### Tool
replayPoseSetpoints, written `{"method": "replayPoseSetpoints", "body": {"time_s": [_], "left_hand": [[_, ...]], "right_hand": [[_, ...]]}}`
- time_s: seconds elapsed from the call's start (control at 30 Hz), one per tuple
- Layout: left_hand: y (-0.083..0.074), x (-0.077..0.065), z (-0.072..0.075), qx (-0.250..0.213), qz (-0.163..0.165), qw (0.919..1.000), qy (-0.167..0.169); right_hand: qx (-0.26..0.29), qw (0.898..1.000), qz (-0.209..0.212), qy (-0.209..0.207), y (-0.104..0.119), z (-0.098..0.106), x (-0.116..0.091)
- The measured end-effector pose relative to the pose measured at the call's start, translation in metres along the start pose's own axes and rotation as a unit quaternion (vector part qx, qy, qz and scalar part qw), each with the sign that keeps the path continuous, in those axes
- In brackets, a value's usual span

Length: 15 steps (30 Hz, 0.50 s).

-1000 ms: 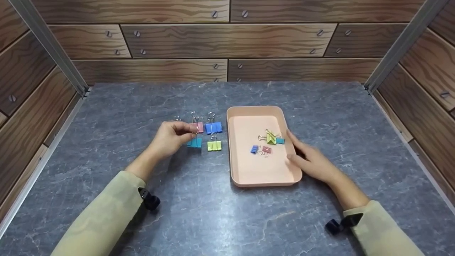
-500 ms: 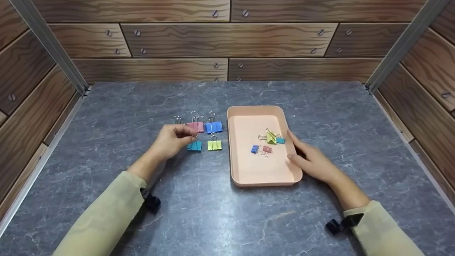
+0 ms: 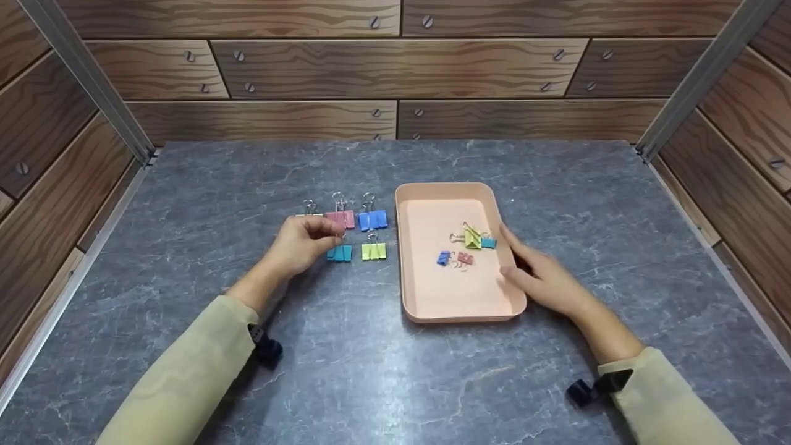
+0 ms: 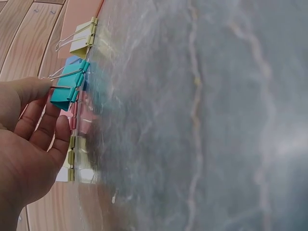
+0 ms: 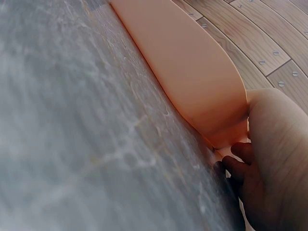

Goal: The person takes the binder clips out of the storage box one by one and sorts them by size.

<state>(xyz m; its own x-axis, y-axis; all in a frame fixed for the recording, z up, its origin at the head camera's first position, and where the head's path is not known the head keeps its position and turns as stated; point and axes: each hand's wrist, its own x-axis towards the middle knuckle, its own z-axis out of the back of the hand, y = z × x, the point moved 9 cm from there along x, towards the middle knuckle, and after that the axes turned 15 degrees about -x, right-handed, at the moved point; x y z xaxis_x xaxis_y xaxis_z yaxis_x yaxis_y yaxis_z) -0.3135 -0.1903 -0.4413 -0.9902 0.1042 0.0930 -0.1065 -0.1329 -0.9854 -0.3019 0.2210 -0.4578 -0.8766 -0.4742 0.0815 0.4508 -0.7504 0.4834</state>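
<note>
Pinching the teal clip [image 3: 338, 252], left hand [image 3: 298, 242]; right hand [image 3: 544, 279] touches tray [image 3: 432, 290].

The worktop [image 3: 383, 371] is grey stone-look with pale veins running all over it. Around it on three sides are brown wood-grain panels [image 3: 395, 68], laid like planks with screw heads showing. Two metal posts [image 3: 93, 86] run up the back corners, and the light is even and soft.

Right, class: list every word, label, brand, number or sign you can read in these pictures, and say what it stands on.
None: no readable text on the binder clips, the peach tray, the grey table or the wood-grain walls.
</note>
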Motion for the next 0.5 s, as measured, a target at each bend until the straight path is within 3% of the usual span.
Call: {"method": "replayPoseSetpoints", "body": {"time_s": [0.5], "left_hand": [[0.0038, 0.0003, 0.0040, -0.004, -0.011, 0.9996, -0.026]], "right_hand": [[-0.001, 1.000, 0.004, -0.002, -0.0008, 0.0002, 0.0006]]}}
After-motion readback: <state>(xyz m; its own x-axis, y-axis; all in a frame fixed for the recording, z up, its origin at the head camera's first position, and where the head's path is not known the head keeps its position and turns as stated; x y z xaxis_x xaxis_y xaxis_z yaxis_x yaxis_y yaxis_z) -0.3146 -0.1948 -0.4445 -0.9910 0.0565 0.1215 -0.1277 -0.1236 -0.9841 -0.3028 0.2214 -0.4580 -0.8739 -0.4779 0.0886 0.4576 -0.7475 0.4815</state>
